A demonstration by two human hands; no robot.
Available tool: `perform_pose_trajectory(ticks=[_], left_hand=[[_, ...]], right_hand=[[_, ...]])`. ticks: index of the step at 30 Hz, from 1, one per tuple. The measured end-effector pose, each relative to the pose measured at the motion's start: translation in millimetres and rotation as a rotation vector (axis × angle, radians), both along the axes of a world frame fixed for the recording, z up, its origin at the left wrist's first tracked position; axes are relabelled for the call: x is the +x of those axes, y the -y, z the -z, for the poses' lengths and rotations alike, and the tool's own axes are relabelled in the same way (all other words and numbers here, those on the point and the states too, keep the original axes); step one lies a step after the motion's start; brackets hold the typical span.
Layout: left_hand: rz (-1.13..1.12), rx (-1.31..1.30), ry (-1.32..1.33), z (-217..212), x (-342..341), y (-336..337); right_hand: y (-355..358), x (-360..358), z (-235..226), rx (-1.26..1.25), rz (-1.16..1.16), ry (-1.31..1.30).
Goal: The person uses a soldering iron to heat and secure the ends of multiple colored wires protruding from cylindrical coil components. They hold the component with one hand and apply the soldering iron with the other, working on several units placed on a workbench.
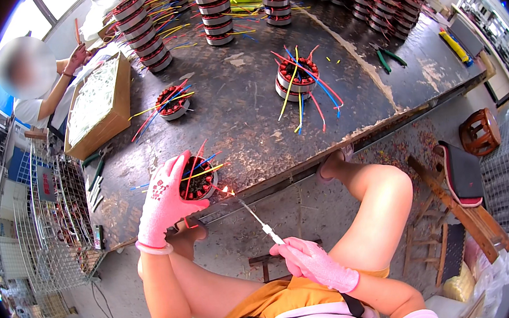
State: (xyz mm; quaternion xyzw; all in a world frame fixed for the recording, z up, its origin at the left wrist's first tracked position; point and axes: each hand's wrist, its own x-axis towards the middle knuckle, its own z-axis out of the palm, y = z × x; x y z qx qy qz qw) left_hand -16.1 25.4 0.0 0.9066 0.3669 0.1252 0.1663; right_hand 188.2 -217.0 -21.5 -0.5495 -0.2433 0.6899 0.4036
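Stator (200,182) cupped by left hand (167,200)

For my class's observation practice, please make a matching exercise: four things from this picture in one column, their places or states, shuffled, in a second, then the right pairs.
1. Pink-gloved left hand
2. Pink-gloved right hand
3. Open brown cardboard box
4. Round brown wooden stool

A. Right of the dark, worn table
B. Grasping a thin white-handled metal rod
C. Holding a round, wire-wound metal part
D. Filled with white pieces

Right pairs: 1-C; 2-B; 3-D; 4-A
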Motion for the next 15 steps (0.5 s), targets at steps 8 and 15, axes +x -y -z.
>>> perform_pose_trajectory(ticks=[8, 15], left_hand=[[-0.003, 0.006, -0.006, 2.0, 0.4, -0.7], [0.001, -0.003, 0.001, 2.1, 1.2, -1.1]], right_hand=[[-0.1, 1.7, 1.8, -0.025, 0.016, -0.042], [0.9, 0.3, 6.7, -0.026, 0.034, -0.076]])
